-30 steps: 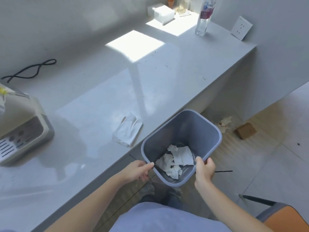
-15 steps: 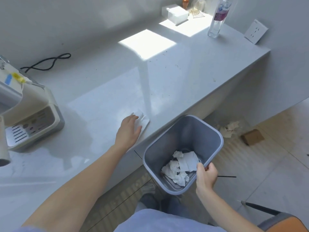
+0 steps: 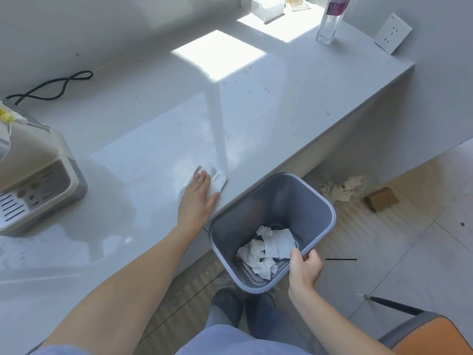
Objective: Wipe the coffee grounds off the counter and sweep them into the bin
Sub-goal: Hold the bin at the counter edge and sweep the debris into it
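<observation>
My left hand [image 3: 198, 194] lies flat, fingers together, on a white paper towel [image 3: 217, 178] near the front edge of the grey counter [image 3: 153, 139]. Small dark coffee grounds [image 3: 256, 90] are scattered further back on the counter, right of the sunlit patch. My right hand [image 3: 304, 269] grips the near rim of a grey plastic bin [image 3: 302, 201], held tilted just below the counter edge. Crumpled white paper [image 3: 268, 248] lies at the bin's bottom.
A beige coffee machine [image 3: 33, 175] stands at the counter's left, a black cable [image 3: 51, 85] behind it. A water bottle [image 3: 330, 19], a tissue box [image 3: 267, 7] and a wall socket [image 3: 393, 33] are at the far end. Crumpled paper [image 3: 343, 188] and a small brown box [image 3: 381, 199] lie on the floor; an orange chair [image 3: 430, 336] is at lower right.
My left hand left the bin's rim, reached onto the counter and now presses flat on the paper towel. My right hand keeps holding the bin, now closer to the counter edge.
</observation>
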Demonstrator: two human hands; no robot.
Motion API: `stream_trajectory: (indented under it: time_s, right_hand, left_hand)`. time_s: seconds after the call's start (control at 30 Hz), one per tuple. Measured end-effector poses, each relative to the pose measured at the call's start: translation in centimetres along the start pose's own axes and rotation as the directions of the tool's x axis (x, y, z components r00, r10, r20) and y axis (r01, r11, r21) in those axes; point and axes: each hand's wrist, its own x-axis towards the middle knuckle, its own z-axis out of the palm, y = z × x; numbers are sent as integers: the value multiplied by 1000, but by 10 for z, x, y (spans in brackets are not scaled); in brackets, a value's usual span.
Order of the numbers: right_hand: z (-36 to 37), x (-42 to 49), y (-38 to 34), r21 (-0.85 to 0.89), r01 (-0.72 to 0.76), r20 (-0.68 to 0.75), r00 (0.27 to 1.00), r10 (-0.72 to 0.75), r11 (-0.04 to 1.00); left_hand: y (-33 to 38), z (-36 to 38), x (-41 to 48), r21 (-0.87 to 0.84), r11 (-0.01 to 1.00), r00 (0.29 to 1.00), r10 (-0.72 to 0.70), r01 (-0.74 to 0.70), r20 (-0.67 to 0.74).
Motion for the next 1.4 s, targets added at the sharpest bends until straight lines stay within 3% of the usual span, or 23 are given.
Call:
stream_trajectory:
  time_s: [0.27,0.6,0.83,0.97,1.03,1.23,1.4]
  right_hand:
    - [18,-3,-9,-51,74,88,994,-69,996]
    - [20,-8,-10,-47,67,61,996,-64,997]
    - [18,-10,-11,-66,72,67,996,-67,995]
    - [18,-10,-13,-65,71,72,995,-67,995]
    - [17,-10,-15,-67,68,70,996,-64,995]
    - [18,-12,-16,-42,64,71,996,-61,997]
    - [18,-11,-16,-43,58,75,996,-54,997]
  left_hand:
    - [19,12,-15,-100,995,1000,-15,14,-7]
    - [40,25,-36,-176,984,999,9,-2,39]
    - [63,29,-50,-151,980,976,153,-130,152]
    - [67,28,-58,-228,972,961,1,64,277]
    - [66,19,-56,-278,952,964,-51,126,261]
    - [30,-40,-26,-183,983,1000,-6,6,5]
    - [-28,-57,9,-73,985,986,-158,154,-48]
